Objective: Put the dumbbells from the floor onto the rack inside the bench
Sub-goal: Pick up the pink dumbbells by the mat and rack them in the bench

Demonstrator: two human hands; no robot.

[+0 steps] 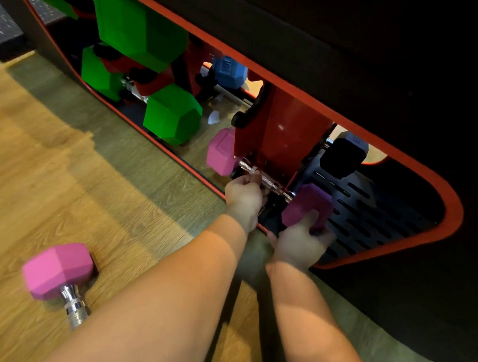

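Observation:
A pink dumbbell (267, 180) lies across the red rack (280, 133) inside the bench opening, its chrome handle against the rack's lower edge. My left hand (245, 194) is curled around that handle near the far pink head (221, 151). My right hand (301, 241) cups the near, darker pink head (308, 204) from below. A second pink dumbbell (58, 274) rests on the wooden floor at the lower left, its handle partly hidden behind my left forearm.
Green dumbbells (173, 114) fill the rack's left side, with a blue one (228, 72) behind and a black one (343, 155) to the right. The bench's red-trimmed black frame (453, 215) surrounds the opening. A slotted black plate (371, 215) lies inside at the right.

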